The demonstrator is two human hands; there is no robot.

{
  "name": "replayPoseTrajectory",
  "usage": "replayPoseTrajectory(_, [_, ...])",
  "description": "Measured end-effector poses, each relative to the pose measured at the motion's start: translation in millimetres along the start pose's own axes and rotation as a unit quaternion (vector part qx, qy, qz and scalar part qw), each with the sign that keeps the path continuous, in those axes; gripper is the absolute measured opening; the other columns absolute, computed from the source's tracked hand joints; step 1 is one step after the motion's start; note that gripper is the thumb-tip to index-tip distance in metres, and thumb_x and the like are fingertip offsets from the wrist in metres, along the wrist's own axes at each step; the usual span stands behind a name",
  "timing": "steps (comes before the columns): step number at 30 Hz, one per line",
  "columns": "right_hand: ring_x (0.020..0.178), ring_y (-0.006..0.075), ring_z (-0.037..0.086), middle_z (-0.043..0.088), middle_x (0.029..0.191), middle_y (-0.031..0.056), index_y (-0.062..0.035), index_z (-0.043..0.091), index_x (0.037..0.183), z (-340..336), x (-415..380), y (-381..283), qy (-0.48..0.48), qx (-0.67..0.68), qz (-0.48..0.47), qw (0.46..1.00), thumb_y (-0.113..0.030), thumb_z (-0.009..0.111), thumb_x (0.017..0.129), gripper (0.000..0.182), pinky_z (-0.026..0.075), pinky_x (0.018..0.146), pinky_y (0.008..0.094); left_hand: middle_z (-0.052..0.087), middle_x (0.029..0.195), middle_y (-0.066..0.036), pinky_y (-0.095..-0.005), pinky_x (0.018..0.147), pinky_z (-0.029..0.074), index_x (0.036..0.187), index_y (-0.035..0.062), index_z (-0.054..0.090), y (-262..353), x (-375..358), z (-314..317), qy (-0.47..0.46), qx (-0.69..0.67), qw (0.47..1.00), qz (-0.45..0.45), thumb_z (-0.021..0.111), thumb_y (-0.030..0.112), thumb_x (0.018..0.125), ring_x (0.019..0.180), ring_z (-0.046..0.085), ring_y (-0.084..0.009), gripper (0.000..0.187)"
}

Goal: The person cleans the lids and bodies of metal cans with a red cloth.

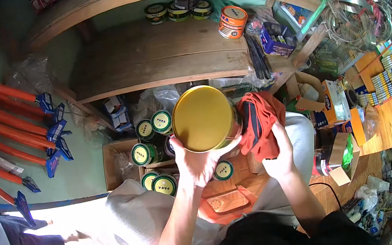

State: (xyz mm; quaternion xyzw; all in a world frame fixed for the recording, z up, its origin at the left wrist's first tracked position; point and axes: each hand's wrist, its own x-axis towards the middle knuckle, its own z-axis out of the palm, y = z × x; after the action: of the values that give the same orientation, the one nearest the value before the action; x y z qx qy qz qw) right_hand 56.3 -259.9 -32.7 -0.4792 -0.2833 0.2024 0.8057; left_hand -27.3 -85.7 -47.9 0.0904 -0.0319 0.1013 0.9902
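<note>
My left hand point(194, 165) grips a large round tin point(201, 117) from below, thumb on the near left side and fingers reaching under toward the right. The tin's flat gold end faces me. A crumpled red cloth point(263, 121) with a dark stripe is bunched in my right hand point(279, 154), close against the tin's right side. Below and left of the tin stand several smaller tins point(143, 153) with green rims and pale lids. Another green-rimmed tin point(223, 170) sits just below my left hand's fingers, near the orange-brown floor tiles point(225, 201).
A wooden shelf point(155, 59) spans ahead, with dark tins point(157, 14) at its back and an orange tin point(232, 22) at its right. Orange-handled tools point(11, 121) hang at left. Cardboard boxes point(334, 100) stand at right. Another person's leg point(29, 233) shows at lower left.
</note>
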Motion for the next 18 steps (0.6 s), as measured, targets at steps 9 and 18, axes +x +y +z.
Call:
replayPoseTrajectory(9, [0.139, 0.0192, 0.043, 0.043, 0.151, 0.0123, 0.0034, 0.041, 0.147, 32, 14, -42, 0.182, -0.178, 0.093, 0.963, -0.020, 0.049, 0.106, 0.047, 0.034, 0.116, 0.0340, 0.040, 0.153, -0.012, -0.0497, 0.114, 0.042, 0.157, 0.0138, 0.024, -5, -6, -11, 0.019, 0.009, 1.000, 0.019, 0.086, 0.036, 0.079, 0.140, 0.044, -0.0310, 0.102])
replayPoseTrajectory(18, [0.081, 0.0188, 0.065, 0.069, 0.094, 0.0113, 0.0046, 0.062, 0.119, 67, 6, -92, 0.133, -0.451, -0.068, 0.880, -0.007, 0.065, 0.093, 0.028, 0.052, 0.077, 0.0329, 0.013, 0.167, -0.009, -0.0484, 0.120, 0.033, 0.161, 0.0131, 0.011, 1, 11, 20, -0.001, 0.205, 0.968, 0.146, 0.090, 0.022, 0.073, 0.151, 0.026, -0.0298, 0.119])
